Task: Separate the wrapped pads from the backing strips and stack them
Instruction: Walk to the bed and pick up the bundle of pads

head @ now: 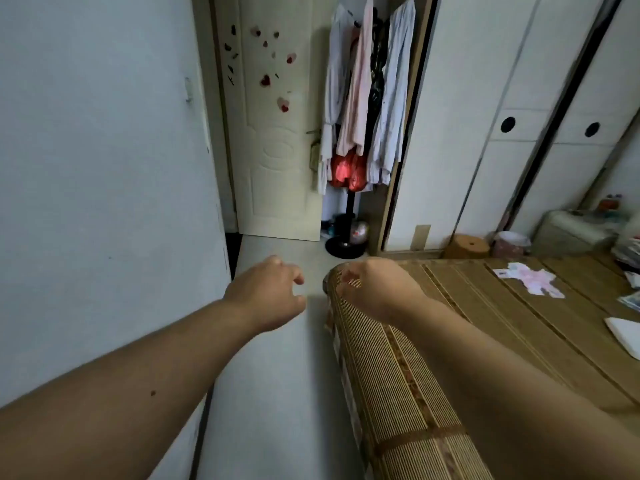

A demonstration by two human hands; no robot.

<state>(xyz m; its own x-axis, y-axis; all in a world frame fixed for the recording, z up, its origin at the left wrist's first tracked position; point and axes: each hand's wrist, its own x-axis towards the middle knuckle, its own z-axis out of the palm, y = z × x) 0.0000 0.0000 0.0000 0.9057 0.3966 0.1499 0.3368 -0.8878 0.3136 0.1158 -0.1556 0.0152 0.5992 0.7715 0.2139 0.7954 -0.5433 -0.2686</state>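
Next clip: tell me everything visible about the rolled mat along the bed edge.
The rolled mat is a long cylinder of thin tan slats, bamboo by the look, with brown patterned bands across it. It lies along the edge of the bed, running away from the camera. The right hand is at its far end, fingers curled; whether it touches cannot be told. The forearm crosses above it.

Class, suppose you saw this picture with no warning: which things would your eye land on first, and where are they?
Two bare forearms reach in from below, the left hand over the pale floor, the right hand at the end of a rolled bamboo mat. Behind, red heart stickers dot the cream door, and a pink-and-white pile lies far right on the bed.
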